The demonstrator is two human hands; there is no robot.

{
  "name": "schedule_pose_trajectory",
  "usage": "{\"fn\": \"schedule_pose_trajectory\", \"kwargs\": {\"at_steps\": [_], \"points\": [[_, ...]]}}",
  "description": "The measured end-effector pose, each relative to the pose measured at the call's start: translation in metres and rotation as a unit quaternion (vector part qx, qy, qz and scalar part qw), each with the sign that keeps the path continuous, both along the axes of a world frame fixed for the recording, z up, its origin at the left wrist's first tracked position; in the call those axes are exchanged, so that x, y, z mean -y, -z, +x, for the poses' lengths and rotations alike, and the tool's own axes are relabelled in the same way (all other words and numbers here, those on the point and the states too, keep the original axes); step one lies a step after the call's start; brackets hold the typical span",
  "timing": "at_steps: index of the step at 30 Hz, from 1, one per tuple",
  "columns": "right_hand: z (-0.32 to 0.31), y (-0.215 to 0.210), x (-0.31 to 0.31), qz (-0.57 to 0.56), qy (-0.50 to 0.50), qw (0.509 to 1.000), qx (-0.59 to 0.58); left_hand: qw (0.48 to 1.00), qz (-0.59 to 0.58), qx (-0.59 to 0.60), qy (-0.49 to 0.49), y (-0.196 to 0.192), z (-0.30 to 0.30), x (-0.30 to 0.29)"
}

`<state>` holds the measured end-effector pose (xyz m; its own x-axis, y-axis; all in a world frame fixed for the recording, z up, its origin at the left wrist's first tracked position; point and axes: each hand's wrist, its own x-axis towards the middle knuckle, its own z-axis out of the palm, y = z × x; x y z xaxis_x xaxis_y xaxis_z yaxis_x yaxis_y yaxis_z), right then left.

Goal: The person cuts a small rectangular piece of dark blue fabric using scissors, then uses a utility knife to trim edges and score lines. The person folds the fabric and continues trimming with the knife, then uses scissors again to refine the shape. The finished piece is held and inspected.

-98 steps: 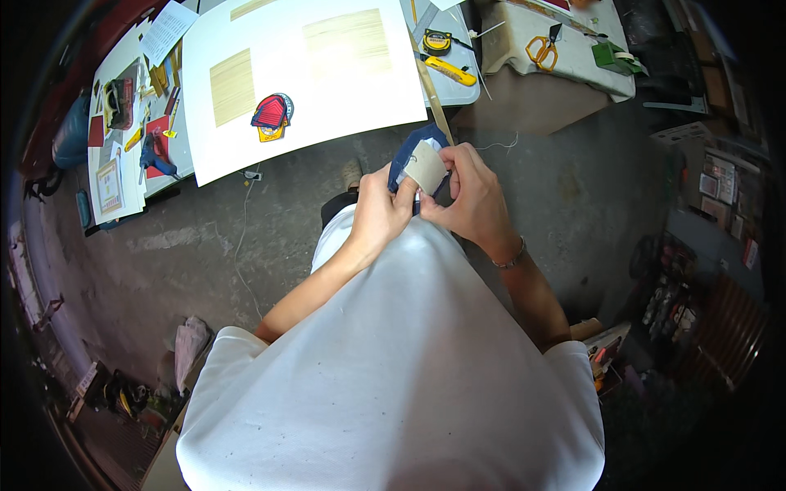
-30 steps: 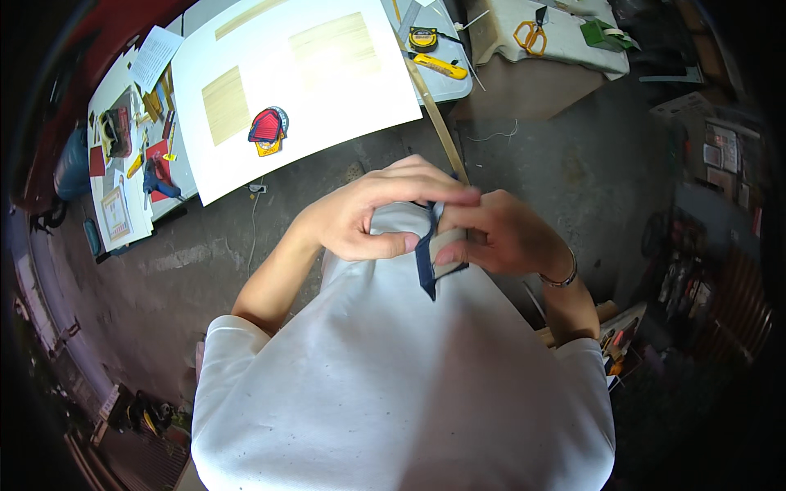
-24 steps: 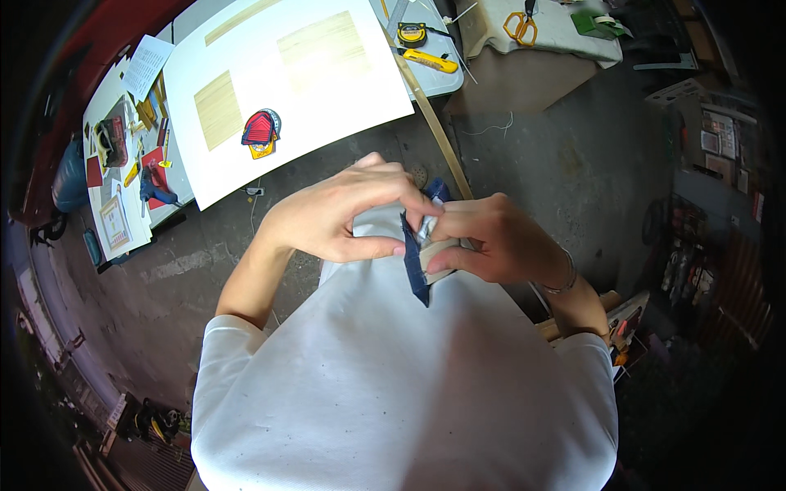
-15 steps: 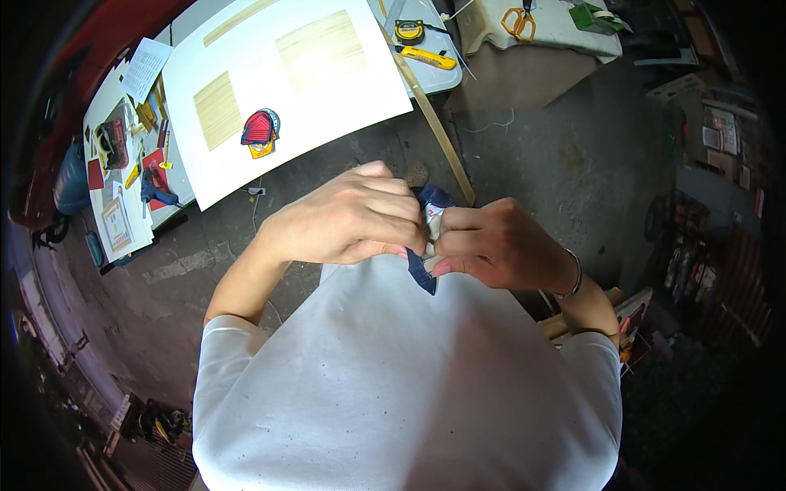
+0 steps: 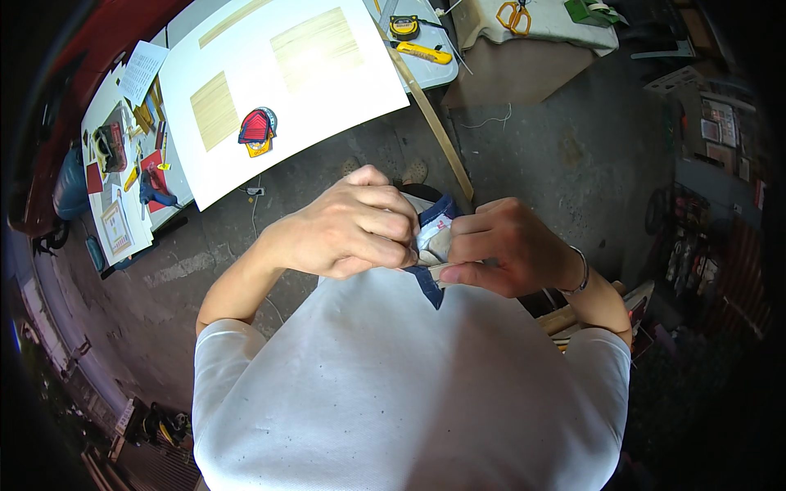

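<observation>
In front of my chest, my left hand (image 5: 352, 225) and my right hand (image 5: 512, 250) both pinch a small, bent piece with a navy blue border (image 5: 430, 288). Its middle is whitish with pinkish-red marks, and a beige-grey layer shows between my fingers. A navy corner hangs down below my fingertips toward my white shirt. My curled fingers cover much of the piece, so its exact kind stays unclear. Ahead and to the left, a small stack of red, navy and yellow badge-shaped patches (image 5: 258, 131) lies on a white board (image 5: 315, 127).
Pale wood-grain rectangles (image 5: 317, 49) show on the board. A tape measure (image 5: 404, 28) and a yellow utility knife (image 5: 423, 53) lie beyond its right edge, near a wooden strip (image 5: 434, 123). A glue gun (image 5: 153, 190) sits at left; orange-handled scissors (image 5: 514, 18) lie at far right.
My hands have moved slightly apart, and the piece between them has spread, showing more of its whitish middle and beige-grey layer. The navy corner hangs a little lower.
</observation>
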<state>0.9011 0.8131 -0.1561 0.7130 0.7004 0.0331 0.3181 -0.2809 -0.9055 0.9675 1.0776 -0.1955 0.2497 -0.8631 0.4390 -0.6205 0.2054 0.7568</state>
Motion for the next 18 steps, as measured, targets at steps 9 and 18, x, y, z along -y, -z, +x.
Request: {"fn": "schedule_pose_trajectory", "kwargs": {"at_steps": [9,18], "points": [[-0.004,-0.002,-0.005,0.008,-0.015,1.0,0.018,1.0,-0.006,-0.006,-0.004,0.002,-0.009,-0.008],[-0.005,-0.031,-0.015,-0.231,0.069,0.905,0.35,0.935,-0.159,-0.215,-0.231,-0.015,-0.012,0.012]]}}
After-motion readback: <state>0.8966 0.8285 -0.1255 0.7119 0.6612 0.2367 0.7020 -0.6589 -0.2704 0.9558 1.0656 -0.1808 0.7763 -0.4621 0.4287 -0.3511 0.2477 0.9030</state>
